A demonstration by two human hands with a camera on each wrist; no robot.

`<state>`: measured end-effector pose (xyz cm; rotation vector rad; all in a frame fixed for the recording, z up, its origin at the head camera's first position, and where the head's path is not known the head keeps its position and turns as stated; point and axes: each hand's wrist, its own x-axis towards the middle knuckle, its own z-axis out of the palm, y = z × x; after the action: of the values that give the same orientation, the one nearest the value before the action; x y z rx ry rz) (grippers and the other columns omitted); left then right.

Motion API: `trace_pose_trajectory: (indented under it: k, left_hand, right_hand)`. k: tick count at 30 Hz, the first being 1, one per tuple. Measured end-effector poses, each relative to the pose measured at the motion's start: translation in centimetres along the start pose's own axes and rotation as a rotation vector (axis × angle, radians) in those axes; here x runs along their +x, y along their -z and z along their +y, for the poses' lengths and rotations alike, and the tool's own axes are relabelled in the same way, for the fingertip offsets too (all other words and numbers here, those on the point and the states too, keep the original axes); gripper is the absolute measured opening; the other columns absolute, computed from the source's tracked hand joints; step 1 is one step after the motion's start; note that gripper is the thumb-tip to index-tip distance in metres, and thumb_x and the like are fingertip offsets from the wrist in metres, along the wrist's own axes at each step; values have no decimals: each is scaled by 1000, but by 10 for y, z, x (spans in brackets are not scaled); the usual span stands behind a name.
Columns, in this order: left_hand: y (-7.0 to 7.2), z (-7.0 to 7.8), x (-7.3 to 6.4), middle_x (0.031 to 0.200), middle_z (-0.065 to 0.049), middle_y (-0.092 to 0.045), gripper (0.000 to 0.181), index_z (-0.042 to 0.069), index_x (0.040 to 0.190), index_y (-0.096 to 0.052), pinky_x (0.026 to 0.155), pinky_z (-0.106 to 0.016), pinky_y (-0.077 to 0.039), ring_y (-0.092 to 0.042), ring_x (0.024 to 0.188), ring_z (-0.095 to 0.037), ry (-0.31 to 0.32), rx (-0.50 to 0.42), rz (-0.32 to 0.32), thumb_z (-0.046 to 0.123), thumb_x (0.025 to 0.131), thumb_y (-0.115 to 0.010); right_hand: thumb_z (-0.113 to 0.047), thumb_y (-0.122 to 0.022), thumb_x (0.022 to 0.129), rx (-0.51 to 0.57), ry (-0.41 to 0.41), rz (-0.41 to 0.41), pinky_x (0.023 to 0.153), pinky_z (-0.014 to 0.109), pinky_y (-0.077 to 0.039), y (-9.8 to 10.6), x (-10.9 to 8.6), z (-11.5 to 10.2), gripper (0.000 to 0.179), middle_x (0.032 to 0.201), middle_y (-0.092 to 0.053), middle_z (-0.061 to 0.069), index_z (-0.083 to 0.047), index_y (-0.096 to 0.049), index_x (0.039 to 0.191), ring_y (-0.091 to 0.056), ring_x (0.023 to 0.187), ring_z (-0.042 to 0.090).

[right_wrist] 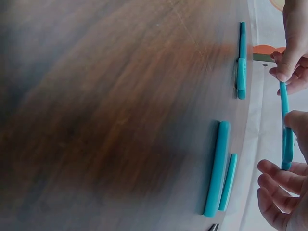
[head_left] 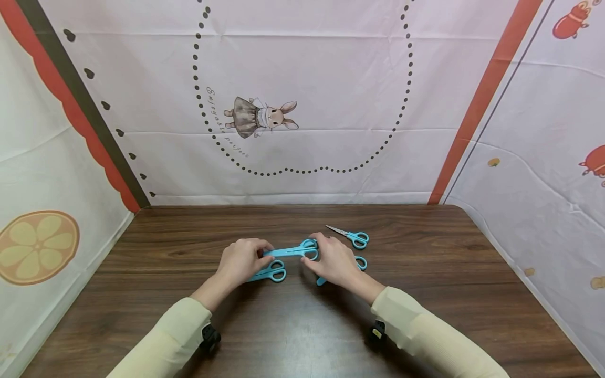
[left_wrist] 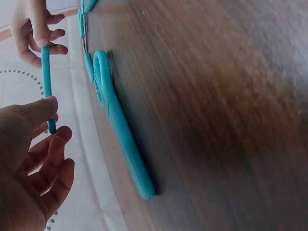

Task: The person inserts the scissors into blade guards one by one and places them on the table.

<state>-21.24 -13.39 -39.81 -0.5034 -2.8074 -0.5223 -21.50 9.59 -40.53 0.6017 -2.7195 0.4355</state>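
Both hands hold one pair of light blue scissors (head_left: 288,251) lifted above the table, its blades inside a blue cover. My left hand (head_left: 240,261) pinches the cover's end between thumb and fingers; my right hand (head_left: 333,261) grips the handle loops. Beneath the left hand lies a second pair of covered scissors (left_wrist: 122,130) on the table. Behind the right hand are scissors with bare metal blades (head_left: 347,233). Another blue handle (head_left: 361,263) shows beside the right hand, which hides part of it. In the right wrist view, two blue strips (right_wrist: 216,168) lie side by side.
The brown wooden table (head_left: 425,315) reaches back to a printed white cloth (head_left: 331,105) hung behind it. More printed cloth (head_left: 534,173) hangs along the right side. Dark wrist devices (head_left: 210,336) sit at the sleeve cuffs.
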Motion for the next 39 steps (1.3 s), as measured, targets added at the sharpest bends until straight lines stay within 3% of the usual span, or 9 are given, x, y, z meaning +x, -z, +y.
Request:
trace_pose_trajectory:
  k: [25,39]
  left_hand:
    - [1,-27,7,59,10,-50,17,24,88,-67,37,-26,-32,-42,45,-7,76,0,-23,33,74,-68]
    - [1,-44,13,61,9,-51,16,25,89,-67,38,-27,-32,-42,45,-9,106,23,-27,34,76,-66]
  right_hand:
    - [-51,-59,74,23,-14,-54,35,24,-28,-17,23,-12,54,59,-43,-8,-17,-51,116,-38,45,7]
    - [-50,-59,75,34,10,-123,42,24,-35,-25,40,-14,56,82,-54,-3,-18,-48,120,-49,70,13]
